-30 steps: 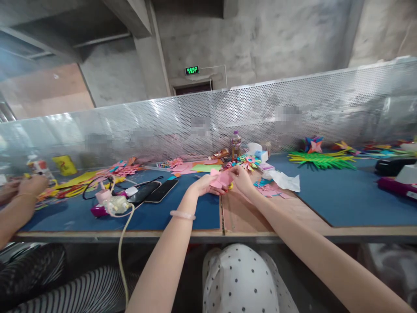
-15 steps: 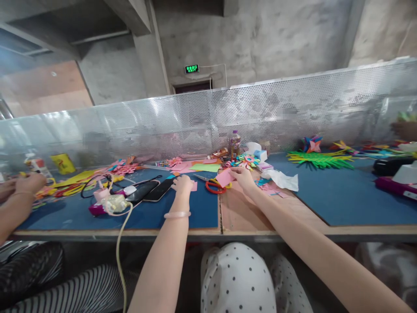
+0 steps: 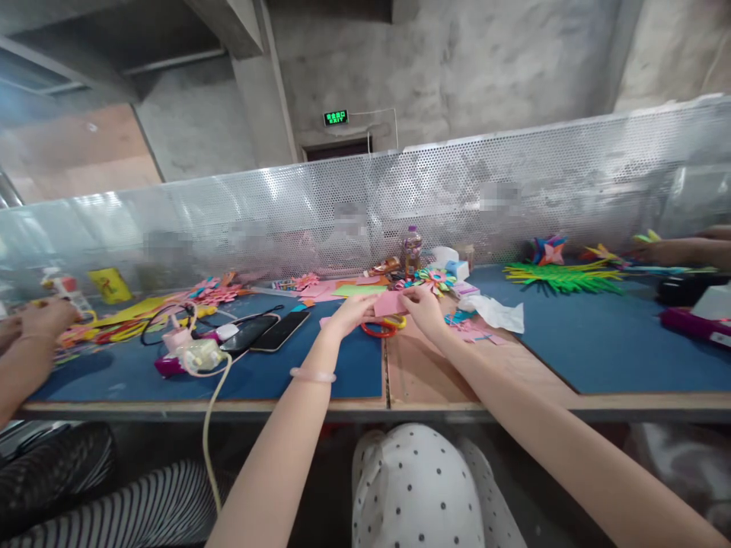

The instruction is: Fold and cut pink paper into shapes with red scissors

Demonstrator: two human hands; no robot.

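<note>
Both my hands hold a pink paper piece (image 3: 389, 303) a little above the table. My left hand (image 3: 352, 313) pinches its left edge and my right hand (image 3: 421, 306) pinches its right edge. Just below the paper lie scissors (image 3: 380, 328) with red and yellow handles, on the blue mat (image 3: 285, 373). A small pink scrap lies on the mat under my left hand, mostly hidden by it. A pale bracelet sits on my left wrist.
Two phones (image 3: 268, 332) and a pink device with a cable (image 3: 194, 354) lie to the left. Paper flowers (image 3: 434, 280), a bottle (image 3: 412, 253), crumpled white paper (image 3: 496, 313) and green paper strips (image 3: 563, 278) sit behind. Other people's hands (image 3: 39, 320) work at both sides. A perforated metal screen (image 3: 514, 190) backs the table.
My left hand set a small pink scrap down on the mat, then rose back to the pink paper that my right hand kept holding. A hand appeared at the far right.
</note>
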